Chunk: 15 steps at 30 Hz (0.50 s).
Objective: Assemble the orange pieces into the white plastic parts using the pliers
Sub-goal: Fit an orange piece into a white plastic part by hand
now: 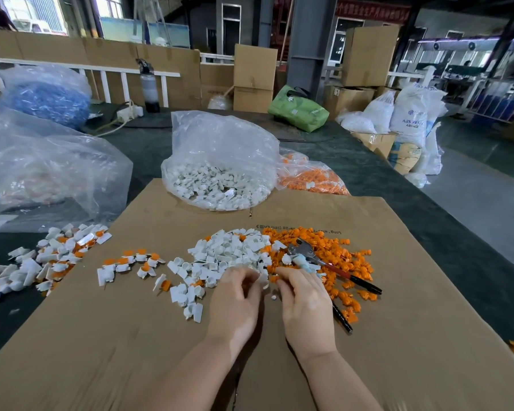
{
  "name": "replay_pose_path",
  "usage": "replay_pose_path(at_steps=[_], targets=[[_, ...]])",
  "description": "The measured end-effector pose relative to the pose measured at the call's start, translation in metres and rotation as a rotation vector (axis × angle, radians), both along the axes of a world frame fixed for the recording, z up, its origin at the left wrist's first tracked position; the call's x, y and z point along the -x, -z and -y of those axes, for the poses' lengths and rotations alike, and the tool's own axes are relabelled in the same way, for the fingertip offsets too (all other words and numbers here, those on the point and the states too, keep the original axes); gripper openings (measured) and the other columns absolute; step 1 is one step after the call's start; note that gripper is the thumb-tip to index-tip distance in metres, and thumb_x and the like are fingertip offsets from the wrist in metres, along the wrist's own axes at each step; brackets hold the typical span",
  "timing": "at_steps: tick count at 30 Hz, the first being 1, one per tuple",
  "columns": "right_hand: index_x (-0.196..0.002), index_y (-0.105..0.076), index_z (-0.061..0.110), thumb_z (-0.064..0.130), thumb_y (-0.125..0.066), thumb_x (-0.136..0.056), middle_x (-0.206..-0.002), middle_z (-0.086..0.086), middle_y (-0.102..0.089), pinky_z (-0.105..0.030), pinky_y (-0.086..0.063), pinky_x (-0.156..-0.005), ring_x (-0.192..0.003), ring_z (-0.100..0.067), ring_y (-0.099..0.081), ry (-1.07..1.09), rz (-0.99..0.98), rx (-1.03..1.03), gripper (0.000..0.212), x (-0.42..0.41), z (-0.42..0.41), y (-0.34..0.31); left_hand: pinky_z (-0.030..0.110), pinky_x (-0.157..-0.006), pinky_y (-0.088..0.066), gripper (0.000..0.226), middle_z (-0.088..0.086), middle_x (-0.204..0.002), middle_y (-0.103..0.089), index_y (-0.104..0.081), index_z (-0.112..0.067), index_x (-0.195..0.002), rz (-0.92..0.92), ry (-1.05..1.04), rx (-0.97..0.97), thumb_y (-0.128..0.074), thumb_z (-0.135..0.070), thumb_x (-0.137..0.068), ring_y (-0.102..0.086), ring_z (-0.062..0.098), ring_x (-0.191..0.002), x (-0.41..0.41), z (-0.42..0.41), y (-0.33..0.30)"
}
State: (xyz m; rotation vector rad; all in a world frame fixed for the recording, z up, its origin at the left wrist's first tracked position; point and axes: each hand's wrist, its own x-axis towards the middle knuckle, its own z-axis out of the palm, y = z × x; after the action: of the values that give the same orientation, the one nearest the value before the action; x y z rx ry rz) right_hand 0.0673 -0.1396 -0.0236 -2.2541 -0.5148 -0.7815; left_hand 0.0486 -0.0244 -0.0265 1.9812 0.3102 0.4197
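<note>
Left hand (238, 295) fingers curled round a white part (263, 278), right hand (301, 298) pinching an orange piece (272, 278) beside it, pliers (324, 262) just beyond right hand, untouched, on cardboard (131, 336).

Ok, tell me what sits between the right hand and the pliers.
Nothing visible does. The pliers lie on the orange pieces, just beyond the right hand, whose fingertips are beside the metal head. Their black handles run out past the hand's right side.
</note>
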Motion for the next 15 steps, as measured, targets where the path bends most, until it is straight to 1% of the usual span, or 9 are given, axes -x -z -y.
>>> replay_pose_path(at_steps=[1, 3, 4, 6, 7, 9, 10, 13, 15], targets=[[-0.091, -0.071, 0.006, -0.005, -0.073, -0.075, -0.083, -0.001, -0.07, -0.015, -0.043, -0.075, -0.078, -0.019, -0.065, -0.016, -0.024, -0.022, 0.02, 0.0006, -0.0001, 0.0001, 0.012, -0.068, -0.046, 0.012, -0.006, -0.08, -0.066, -0.059, -0.027, -0.082, -0.013, -0.002, 0.096, -0.06, -0.019, -0.09, -0.063, 0.006, -0.076, -0.0007, -0.0013, -0.0004], [-0.09, -0.072, 0.008, 0.0, -0.072, -0.078, -0.083, 0.002, -0.07, -0.014, -0.043, -0.075, -0.08, -0.015, -0.064, -0.039, -0.08, -0.061, 0.015, 0.002, 0.0001, -0.0005, 0.021, -0.069, -0.053, 0.016, -0.001, -0.068, -0.07, -0.058, -0.023, -0.082, -0.03, 0.027, 0.301, -0.057, -0.011, -0.092, -0.067, 0.01, -0.068, 0.0, -0.0026, -0.0026], [-0.089, -0.072, 0.009, 0.003, -0.072, -0.079, -0.082, 0.003, -0.07, -0.014, -0.043, -0.074, -0.079, -0.013, -0.063, -0.052, -0.108, -0.074, 0.012, 0.0025, 0.0002, -0.0008, 0.027, -0.071, -0.055, 0.016, -0.001, -0.065, -0.069, -0.058, -0.021, -0.083, -0.031, 0.048, 0.353, -0.056, -0.008, -0.092, -0.068, 0.013, -0.067, 0.0007, -0.0032, -0.0026], [-0.084, -0.071, 0.012, 0.009, -0.072, -0.081, -0.078, 0.007, -0.068, -0.012, -0.041, -0.071, -0.075, -0.01, -0.061, -0.064, -0.146, -0.081, 0.005, 0.003, 0.0011, -0.0006, 0.036, -0.075, -0.057, 0.016, -0.003, -0.065, -0.069, -0.06, -0.022, -0.088, -0.025, 0.086, 0.358, -0.056, -0.007, -0.092, -0.068, 0.017, -0.068, 0.0017, -0.0042, -0.0017], [-0.081, -0.07, 0.012, 0.011, -0.071, -0.081, -0.075, 0.007, -0.067, -0.011, -0.04, -0.068, -0.073, -0.009, -0.06, -0.057, -0.156, -0.073, 0.002, 0.0028, 0.0012, -0.0001, 0.037, -0.077, -0.057, 0.018, -0.005, -0.065, -0.068, -0.06, -0.024, -0.092, -0.022, 0.103, 0.354, -0.056, -0.007, -0.092, -0.068, 0.017, -0.069, 0.0021, -0.0047, -0.0013], [-0.076, -0.067, 0.012, 0.016, -0.071, -0.083, -0.07, 0.007, -0.064, -0.011, -0.037, -0.062, -0.068, -0.009, -0.056, -0.027, -0.174, -0.046, 0.008, 0.0016, 0.001, 0.0011, 0.037, -0.079, -0.057, 0.021, -0.008, -0.068, -0.067, -0.061, -0.027, -0.095, -0.022, 0.12, 0.357, -0.056, -0.007, -0.092, -0.069, 0.015, -0.07, 0.0026, -0.0054, -0.0012], [-0.073, -0.064, 0.012, 0.017, -0.071, -0.083, -0.067, 0.008, -0.06, -0.01, -0.034, -0.059, -0.065, -0.01, -0.053, -0.012, -0.171, -0.03, 0.013, 0.0013, 0.0008, 0.0012, 0.037, -0.079, -0.057, 0.021, -0.006, -0.069, -0.067, -0.061, -0.028, -0.095, -0.025, 0.121, 0.362, -0.056, -0.007, -0.092, -0.069, 0.015, -0.069, 0.0027, -0.0054, -0.0014], [-0.066, -0.057, 0.012, 0.014, -0.072, -0.08, -0.06, 0.011, -0.049, -0.009, -0.028, -0.054, -0.058, -0.009, -0.045, -0.008, -0.154, 0.012, 0.021, 0.0022, -0.0004, 0.0004, 0.037, -0.079, -0.056, 0.019, 0.003, -0.077, -0.064, -0.06, -0.025, -0.093, -0.028, 0.106, 0.371, -0.056, -0.006, -0.091, -0.068, 0.014, -0.068, 0.0039, -0.0049, -0.0024], [-0.064, -0.053, 0.014, 0.013, -0.073, -0.078, -0.059, 0.014, -0.043, -0.012, -0.028, -0.052, -0.057, -0.008, -0.041, -0.031, -0.146, 0.027, 0.025, 0.0027, -0.0008, 0.0, 0.031, -0.076, -0.056, 0.019, 0.001, -0.075, -0.064, -0.059, -0.024, -0.091, -0.016, 0.088, 0.384, -0.056, -0.005, -0.091, -0.066, 0.012, -0.066, 0.0042, -0.005, -0.0025]])
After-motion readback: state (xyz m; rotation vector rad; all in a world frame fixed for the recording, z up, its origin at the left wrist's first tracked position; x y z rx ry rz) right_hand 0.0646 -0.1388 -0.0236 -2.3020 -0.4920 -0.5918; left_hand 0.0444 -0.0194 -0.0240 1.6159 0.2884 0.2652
